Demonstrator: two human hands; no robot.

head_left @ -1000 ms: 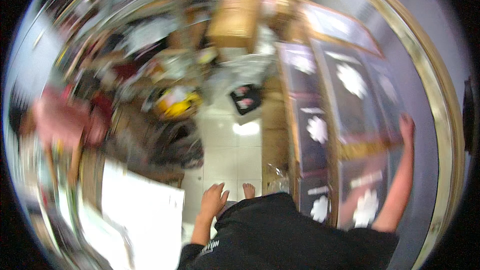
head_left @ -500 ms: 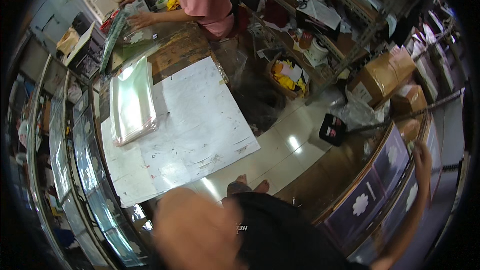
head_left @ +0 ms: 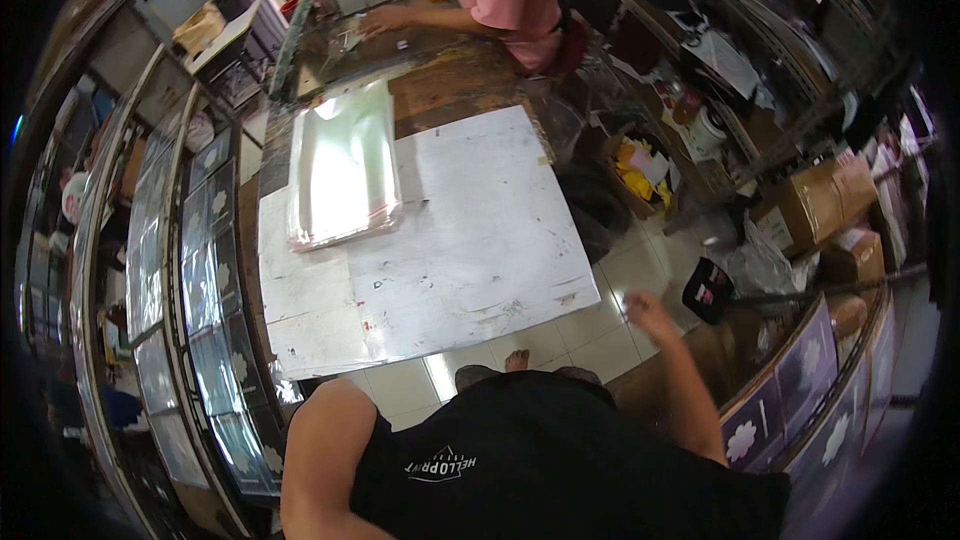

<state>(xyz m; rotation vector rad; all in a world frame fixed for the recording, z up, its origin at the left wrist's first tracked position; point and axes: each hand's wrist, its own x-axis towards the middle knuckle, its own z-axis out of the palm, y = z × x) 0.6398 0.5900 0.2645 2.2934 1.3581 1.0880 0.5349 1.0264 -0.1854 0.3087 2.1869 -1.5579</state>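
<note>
The view has swung from the counter side toward the white work sheet (head_left: 430, 240), and the right hand (head_left: 648, 308) has come off the dark patterned boxes (head_left: 800, 380). It now hangs in the air, fingers loosely spread, holding nothing (slightly blurred). The sheet lies just left of it; the stack of clear bags (head_left: 342, 175) rests farther left. The left hand is out of view.

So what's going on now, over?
Right hand empty, open, off the table corner. Left hand out of view. Stack of clear bags on white board, untouched.
</note>
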